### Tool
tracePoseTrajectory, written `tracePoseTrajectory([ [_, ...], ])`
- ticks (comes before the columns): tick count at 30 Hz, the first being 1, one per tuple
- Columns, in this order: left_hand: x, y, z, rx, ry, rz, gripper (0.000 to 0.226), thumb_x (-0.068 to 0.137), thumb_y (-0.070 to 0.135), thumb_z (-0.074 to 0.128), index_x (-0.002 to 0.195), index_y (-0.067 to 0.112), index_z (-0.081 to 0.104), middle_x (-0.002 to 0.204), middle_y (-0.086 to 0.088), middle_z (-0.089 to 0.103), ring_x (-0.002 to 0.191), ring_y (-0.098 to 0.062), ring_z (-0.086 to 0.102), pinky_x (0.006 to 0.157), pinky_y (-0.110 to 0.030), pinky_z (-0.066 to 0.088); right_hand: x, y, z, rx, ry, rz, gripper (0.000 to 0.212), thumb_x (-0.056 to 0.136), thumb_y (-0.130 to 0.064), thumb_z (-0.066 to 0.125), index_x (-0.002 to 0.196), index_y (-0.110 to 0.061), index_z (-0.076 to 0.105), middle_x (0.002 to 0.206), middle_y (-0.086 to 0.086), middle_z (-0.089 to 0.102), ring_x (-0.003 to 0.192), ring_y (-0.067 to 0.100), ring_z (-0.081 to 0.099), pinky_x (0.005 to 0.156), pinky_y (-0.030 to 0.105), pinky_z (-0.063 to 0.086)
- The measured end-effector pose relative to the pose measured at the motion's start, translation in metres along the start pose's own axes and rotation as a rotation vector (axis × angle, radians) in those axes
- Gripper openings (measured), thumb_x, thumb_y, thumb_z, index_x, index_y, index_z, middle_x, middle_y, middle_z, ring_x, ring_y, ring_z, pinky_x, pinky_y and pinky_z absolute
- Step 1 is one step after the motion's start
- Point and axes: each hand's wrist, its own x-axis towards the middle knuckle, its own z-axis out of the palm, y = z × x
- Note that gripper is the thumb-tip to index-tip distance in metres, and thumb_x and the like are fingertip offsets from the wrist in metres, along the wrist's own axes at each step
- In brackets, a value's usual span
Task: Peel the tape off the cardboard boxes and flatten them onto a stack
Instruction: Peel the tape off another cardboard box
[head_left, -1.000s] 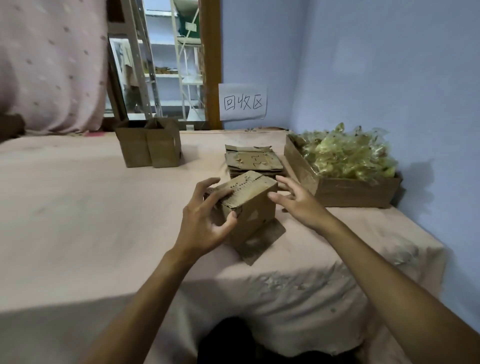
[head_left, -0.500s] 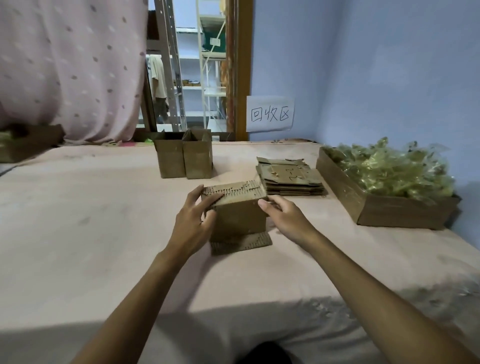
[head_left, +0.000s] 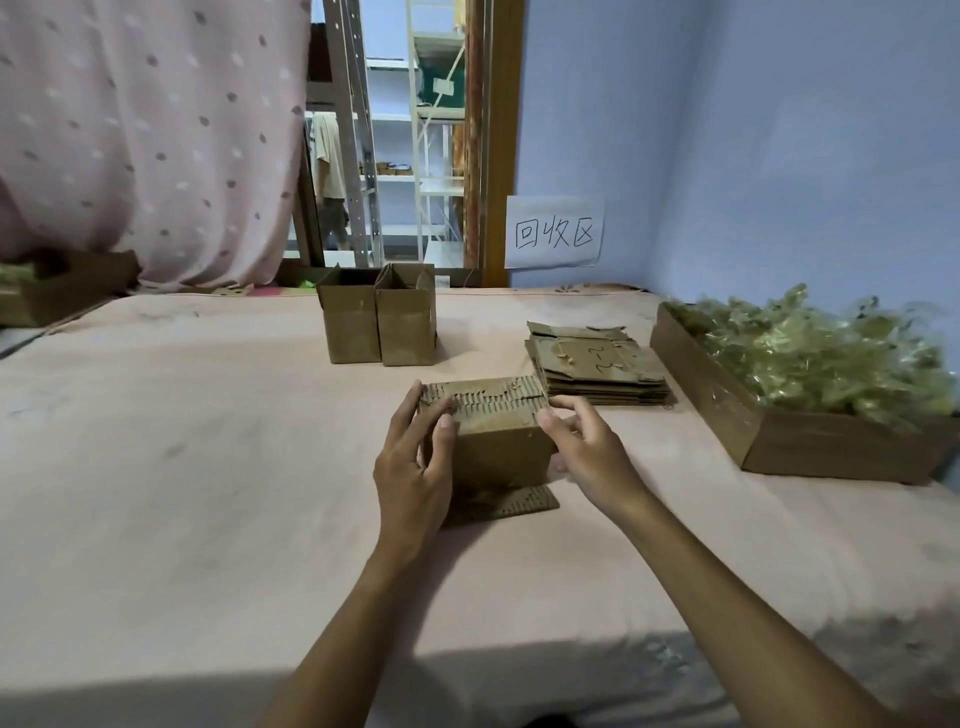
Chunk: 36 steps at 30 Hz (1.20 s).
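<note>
As my left hand & right hand clasp the box by its sides, I judge it light, crushable; grip near corners

Both hands held a small cardboard box on the pink table: left hand gripped its left side, right hand pinched its right edge.
</note>
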Motion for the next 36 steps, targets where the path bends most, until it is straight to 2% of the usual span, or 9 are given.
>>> tracePoseTrajectory([
  [4,-0.005,0.004,-0.004,-0.102,-0.017,-0.046,0.051,0.098,0.040,0.058,0.147,0.030,0.055,0.148,0.013,0.056,0.132,-0.001,0.055,0.105,-0.029,0.053,-0.008,0.005,-0.002,0.050,-0.014,-0.107,0.036,0.101,-0.044,0.060,0.137,-0.042,0.056,0.102,-0.008,0.068,0.098,0.012,0.069,0.091,0.043,0.057],
  [7,-0.009,0.005,-0.008,-0.110,-0.051,-0.020,0.050,0.099,0.041,0.057,0.147,0.030,0.055,0.155,0.016,0.048,0.140,-0.007,0.049,0.107,-0.032,0.052,-0.015,0.004,-0.003,0.039,-0.023,-0.166,0.038,0.103,-0.037,0.059,0.140,-0.042,0.056,0.105,-0.025,0.066,0.102,0.006,0.066,0.089,0.030,0.055],
  [10,-0.011,0.005,-0.010,-0.123,-0.065,-0.020,0.052,0.098,0.042,0.057,0.148,0.029,0.053,0.157,0.016,0.047,0.140,-0.008,0.049,0.102,-0.019,0.052,-0.018,0.001,-0.006,0.045,-0.035,-0.160,0.035,0.104,-0.034,0.059,0.137,-0.043,0.058,0.102,-0.029,0.066,0.097,0.002,0.067,0.085,0.024,0.052],
  [14,-0.014,0.009,-0.010,-0.157,-0.100,-0.058,0.055,0.098,0.044,0.055,0.151,0.031,0.049,0.152,0.010,0.052,0.133,-0.008,0.055,0.094,-0.012,0.051,-0.021,-0.002,-0.011,0.050,-0.024,-0.145,0.031,0.103,-0.031,0.061,0.132,-0.040,0.063,0.108,-0.007,0.071,0.096,0.003,0.065,0.089,0.030,0.055],
  [21,-0.019,0.014,-0.009,-0.208,-0.104,-0.106,0.057,0.100,0.047,0.059,0.154,0.033,0.046,0.143,0.012,0.059,0.123,-0.003,0.060,0.088,-0.019,0.057,-0.026,-0.012,-0.019,0.151,-0.038,-0.132,0.029,0.098,-0.013,0.067,0.118,-0.034,0.068,0.119,-0.009,0.071,0.110,0.011,0.066,0.102,0.044,0.054],
  [27,-0.019,0.019,-0.010,-0.265,-0.032,-0.117,0.044,0.105,0.042,0.053,0.144,0.023,0.059,0.136,0.010,0.065,0.119,0.000,0.061,0.085,-0.016,0.055,-0.032,-0.025,-0.025,0.300,-0.071,-0.116,0.028,0.091,0.003,0.070,0.107,-0.020,0.071,0.113,0.009,0.071,0.108,0.023,0.068,0.100,0.040,0.056],
  [31,-0.017,0.017,-0.010,-0.324,0.003,-0.138,0.057,0.100,0.057,0.041,0.135,0.021,0.067,0.139,0.004,0.065,0.127,-0.003,0.058,0.094,-0.017,0.051,-0.038,-0.034,-0.025,0.257,-0.113,-0.162,0.025,0.090,0.004,0.070,0.085,-0.019,0.074,0.118,0.010,0.064,0.108,0.011,0.069,0.101,0.035,0.052],
  [34,-0.015,0.009,-0.011,-0.387,-0.005,-0.191,0.068,0.096,0.073,0.035,0.135,0.027,0.068,0.142,0.005,0.063,0.136,-0.011,0.054,0.113,-0.044,0.047,-0.040,-0.035,-0.022,0.187,-0.084,-0.174,0.021,0.093,-0.004,0.067,0.081,-0.019,0.077,0.119,0.003,0.062,0.110,0.004,0.064,0.108,0.040,0.048],
  [36,-0.013,0.008,-0.013,-0.391,-0.024,-0.208,0.065,0.097,0.069,0.034,0.136,0.028,0.067,0.142,0.009,0.063,0.138,-0.013,0.052,0.115,-0.052,0.042,-0.042,-0.036,-0.022,0.168,-0.078,-0.162,0.016,0.090,-0.024,0.066,0.078,-0.024,0.077,0.118,-0.002,0.061,0.113,0.000,0.060,0.105,0.036,0.047],
])
